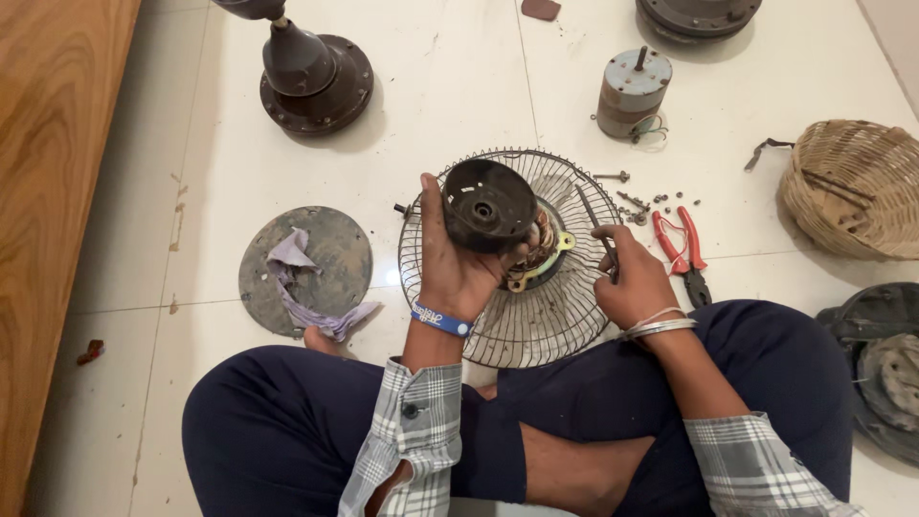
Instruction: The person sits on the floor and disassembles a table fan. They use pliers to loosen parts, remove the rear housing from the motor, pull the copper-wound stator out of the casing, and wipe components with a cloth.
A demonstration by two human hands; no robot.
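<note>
- We hold a dark round metal motor cover point(488, 204) in the left hand point(458, 268); the fingers wrap its lower left rim, and a blue wristband sits on that wrist.
- The cover stands tilted, its hollow side facing up toward us, raised just above the motor with copper windings and a yellow-green bracket point(538, 257).
- That motor sits at the centre of a round wire fan guard point(536, 316), which lies flat on the white tiled floor point(450, 86) against our crossed legs.
- The right hand point(634, 284) is curled tight around a thin dark screwdriver point(595, 228); its shaft points up and to the left over the guard's right side.
- Just right of the guard lie red-handled pliers point(682, 251), with loose small screws and bolts point(643, 203) scattered above them.
- A grey cylindrical motor with a short shaft point(632, 91) stands further back on the floor, well apart from the hands.
- To the left, a rusty flat metal disc point(330, 244) carries a crumpled pale purple rag point(297, 278).
- A dark conical fan base point(311, 72) stands at the upper left, beside the wooden panel point(48, 191).
- A woven wicker basket point(852, 187) rests at the far right.
</note>
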